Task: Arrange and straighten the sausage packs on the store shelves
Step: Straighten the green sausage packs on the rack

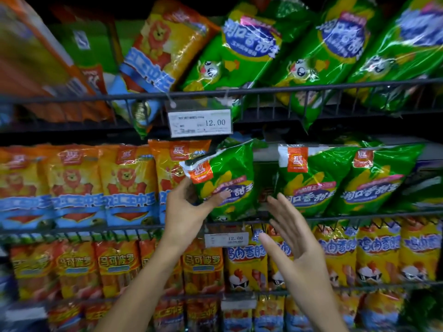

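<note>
the left hand (pixel 189 207) is pinching the tilted green pack (pixel 225 180) on the middle shelf, thumb lying across the pack's front face and the fingers going behind its left edge, where they are hidden, so how deep they are reaching is hard to say. the pack is leaning with its top corner over toward the grip and is overlapping the orange lion pack (pixel 175 164) just left of the hand. the right hand (pixel 294 238) is hovering with its fingers spread and straight, holding nothing, just to the right of and below the grip and apart from the pack.

right of the gripped pack a gap is showing, and beyond it two more upright green packs (pixel 309 180) are standing against the wire rail (pixel 96 230). a price tag (pixel 200 122) is hanging from the rail above the grip.

the step in hand looks to be straightening this one leaning pack. the next move probably calls for the right hand to come in against the pack's free right edge, so both hands can be turning it upright and sliding it away from the orange row toward the gap, with its bottom seated behind the rail.
</note>
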